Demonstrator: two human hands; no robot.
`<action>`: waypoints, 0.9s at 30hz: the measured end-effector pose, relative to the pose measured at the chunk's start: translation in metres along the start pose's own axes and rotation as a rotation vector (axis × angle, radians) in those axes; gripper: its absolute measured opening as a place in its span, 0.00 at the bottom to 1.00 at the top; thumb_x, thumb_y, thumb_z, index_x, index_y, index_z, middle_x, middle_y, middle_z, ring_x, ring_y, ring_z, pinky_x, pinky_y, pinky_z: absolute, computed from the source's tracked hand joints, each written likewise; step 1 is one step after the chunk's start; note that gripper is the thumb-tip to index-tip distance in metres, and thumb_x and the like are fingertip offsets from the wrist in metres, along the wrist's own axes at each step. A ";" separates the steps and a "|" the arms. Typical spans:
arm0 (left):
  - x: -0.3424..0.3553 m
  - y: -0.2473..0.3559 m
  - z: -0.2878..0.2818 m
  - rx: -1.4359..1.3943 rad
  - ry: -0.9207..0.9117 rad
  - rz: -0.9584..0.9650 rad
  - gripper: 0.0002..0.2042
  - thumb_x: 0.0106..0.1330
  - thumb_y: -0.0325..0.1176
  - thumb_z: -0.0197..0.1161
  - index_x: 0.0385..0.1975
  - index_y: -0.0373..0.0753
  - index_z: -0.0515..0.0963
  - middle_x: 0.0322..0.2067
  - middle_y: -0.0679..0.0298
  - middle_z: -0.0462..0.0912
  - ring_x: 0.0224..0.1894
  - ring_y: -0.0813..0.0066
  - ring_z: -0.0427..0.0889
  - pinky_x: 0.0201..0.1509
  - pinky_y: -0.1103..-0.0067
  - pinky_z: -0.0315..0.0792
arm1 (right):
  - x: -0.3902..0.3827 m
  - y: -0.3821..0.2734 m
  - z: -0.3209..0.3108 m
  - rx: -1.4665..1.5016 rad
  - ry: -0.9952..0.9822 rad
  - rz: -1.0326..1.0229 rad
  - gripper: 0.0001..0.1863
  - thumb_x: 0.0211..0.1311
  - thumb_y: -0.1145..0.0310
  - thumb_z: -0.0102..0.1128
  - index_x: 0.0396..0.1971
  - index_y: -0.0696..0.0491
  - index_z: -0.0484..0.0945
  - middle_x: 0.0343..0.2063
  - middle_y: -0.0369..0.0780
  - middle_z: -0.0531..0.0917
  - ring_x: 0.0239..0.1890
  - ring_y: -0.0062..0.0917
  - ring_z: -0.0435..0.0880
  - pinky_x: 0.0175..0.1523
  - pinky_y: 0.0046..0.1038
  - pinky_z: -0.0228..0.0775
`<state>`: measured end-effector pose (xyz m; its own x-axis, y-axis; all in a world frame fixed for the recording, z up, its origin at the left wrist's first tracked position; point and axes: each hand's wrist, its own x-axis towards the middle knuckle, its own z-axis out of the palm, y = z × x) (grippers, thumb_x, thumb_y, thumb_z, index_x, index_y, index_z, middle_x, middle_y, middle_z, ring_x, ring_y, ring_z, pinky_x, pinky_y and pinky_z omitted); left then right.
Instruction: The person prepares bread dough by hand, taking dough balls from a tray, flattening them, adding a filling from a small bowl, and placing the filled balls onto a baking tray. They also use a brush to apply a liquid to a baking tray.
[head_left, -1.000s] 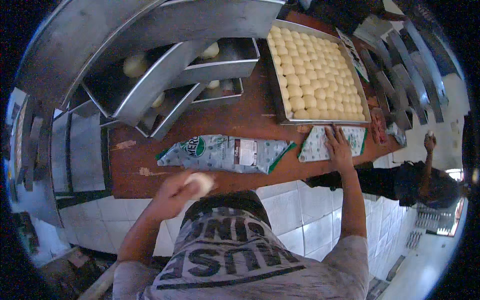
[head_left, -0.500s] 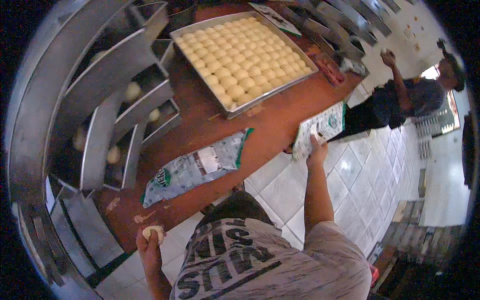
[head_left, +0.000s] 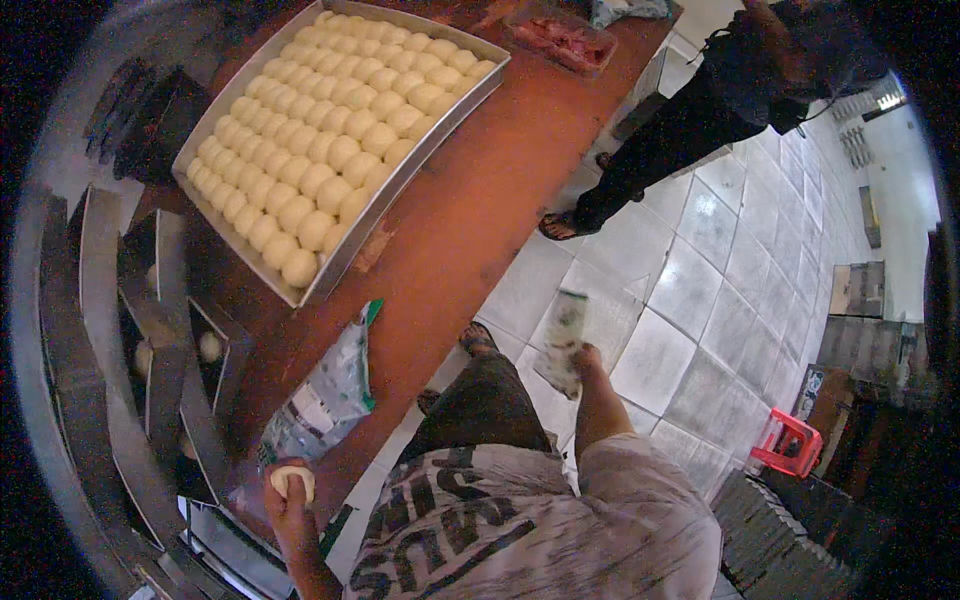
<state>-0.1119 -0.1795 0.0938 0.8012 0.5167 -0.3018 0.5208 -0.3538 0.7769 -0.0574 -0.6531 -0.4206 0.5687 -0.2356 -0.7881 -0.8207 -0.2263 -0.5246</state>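
My left hand [head_left: 288,515] is closed around a small piece of pale dough [head_left: 293,483], at the table's near edge. Just beyond it, a grey plastic bag [head_left: 322,398] with a green edge lies on the brown table [head_left: 470,190]. Off the table's right side, my right hand [head_left: 586,358] grips a similar plastic bag [head_left: 562,338], smeared by motion and held above the floor. Rows of round dough balls [head_left: 330,130] fill a large metal tray [head_left: 408,172] at the far left of the table.
Stacked metal pans [head_left: 165,350] stand at the left, some with dough inside. A clear container of red contents [head_left: 562,40] sits at the table's far end. A person in dark clothes [head_left: 690,130] stands beyond the table. A red plastic crate [head_left: 790,443] is at the right.
The view has turned right, shifting the tray leftward. My right hand has lowered with its bag, away from the table. My left hand still holds the dough. The other person appears closer.
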 end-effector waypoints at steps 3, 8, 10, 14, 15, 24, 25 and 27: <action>-0.005 0.010 0.020 -0.172 0.175 -0.235 0.15 0.63 0.43 0.49 0.37 0.35 0.70 0.30 0.64 0.73 0.31 0.76 0.71 0.37 0.82 0.65 | -0.009 -0.101 0.034 0.107 0.117 -0.121 0.41 0.51 0.62 0.61 0.60 0.58 0.49 0.52 0.55 0.67 0.51 0.42 0.71 0.50 0.31 0.67; 0.001 -0.007 0.036 -0.173 0.150 0.147 0.17 0.62 0.37 0.52 0.47 0.34 0.66 0.36 0.64 0.73 0.34 0.76 0.72 0.37 0.80 0.68 | 0.002 -0.153 -0.003 -0.265 0.395 -0.276 0.32 0.52 0.60 0.58 0.55 0.56 0.60 0.43 0.51 0.75 0.47 0.43 0.74 0.51 0.35 0.65; -0.005 0.000 0.037 -0.098 0.161 -0.019 0.16 0.62 0.34 0.51 0.48 0.34 0.66 0.37 0.64 0.72 0.36 0.76 0.72 0.40 0.80 0.67 | -0.019 -0.179 -0.023 -0.172 0.509 -0.373 0.23 0.53 0.62 0.57 0.50 0.52 0.68 0.37 0.48 0.78 0.39 0.37 0.77 0.45 0.33 0.68; -0.022 -0.005 0.032 -0.240 0.129 -0.181 0.14 0.63 0.29 0.49 0.48 0.34 0.66 0.38 0.64 0.73 0.41 0.75 0.72 0.47 0.79 0.67 | -0.095 -0.264 -0.049 0.298 0.575 -0.727 0.15 0.60 0.68 0.46 0.47 0.55 0.69 0.31 0.39 0.76 0.26 0.21 0.71 0.35 0.23 0.66; -0.024 -0.016 0.030 -0.332 0.085 -0.127 0.13 0.63 0.29 0.50 0.47 0.33 0.67 0.39 0.63 0.74 0.42 0.75 0.72 0.48 0.79 0.66 | -0.120 -0.289 -0.053 0.359 0.551 -0.802 0.14 0.61 0.68 0.46 0.45 0.56 0.70 0.30 0.38 0.76 0.25 0.20 0.70 0.35 0.22 0.65; -0.021 -0.047 0.035 -0.341 0.356 0.067 0.12 0.58 0.24 0.55 0.42 0.33 0.72 0.37 0.59 0.78 0.39 0.74 0.76 0.46 0.79 0.68 | -0.430 -0.401 0.123 -0.384 -1.290 -1.316 0.10 0.53 0.69 0.59 0.35 0.56 0.76 0.35 0.41 0.79 0.39 0.29 0.77 0.45 0.30 0.68; -0.031 -0.055 0.028 -0.357 0.384 0.064 0.12 0.58 0.24 0.55 0.42 0.33 0.72 0.37 0.59 0.78 0.39 0.74 0.76 0.46 0.79 0.68 | -0.445 -0.387 0.153 -0.486 -1.362 -1.482 0.10 0.53 0.68 0.58 0.35 0.55 0.75 0.35 0.44 0.77 0.41 0.34 0.76 0.47 0.32 0.67; -0.044 -0.074 0.015 -0.360 0.324 0.138 0.12 0.60 0.30 0.56 0.43 0.34 0.72 0.36 0.60 0.78 0.38 0.75 0.75 0.43 0.79 0.69 | -0.465 -0.380 0.198 -0.538 -1.428 -1.519 0.09 0.54 0.66 0.57 0.32 0.56 0.74 0.32 0.44 0.77 0.39 0.36 0.76 0.46 0.32 0.67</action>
<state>-0.1815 -0.1883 0.0412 0.6929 0.7200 -0.0396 0.2359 -0.1745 0.9560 -0.0213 -0.2700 0.0814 -0.0304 0.9638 0.2649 0.3448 0.2589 -0.9023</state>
